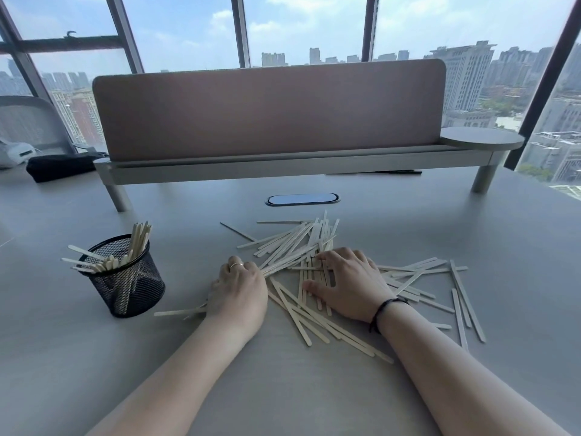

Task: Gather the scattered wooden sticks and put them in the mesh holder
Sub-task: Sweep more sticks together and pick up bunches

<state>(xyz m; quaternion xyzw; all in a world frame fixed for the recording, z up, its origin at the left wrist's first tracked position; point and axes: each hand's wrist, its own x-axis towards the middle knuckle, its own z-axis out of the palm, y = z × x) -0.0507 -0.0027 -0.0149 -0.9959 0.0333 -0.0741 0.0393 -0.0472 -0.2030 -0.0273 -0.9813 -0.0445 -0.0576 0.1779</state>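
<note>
Centre of frame, on grey desk (314, 388): loose pile of flat wooden sticks (294, 247), spilling toward lower right. Left hand (239, 294) curled around a bundle of sticks. Right hand (345, 284) flat, fingers spread, pressing pile. Left of centre: black mesh holder (125, 278), upright, partly filled, several sticks leaning over rim. Risks: bundle slipping from grip; holder tipping if bumped; sticks crossing and jamming at rim.

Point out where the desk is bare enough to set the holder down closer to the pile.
Bare desk lies between the mesh holder and the scattered sticks, beyond the left hand. More lies near, between the forearms. Around the right hand and out to the right, sticks crowd the surface.
</note>
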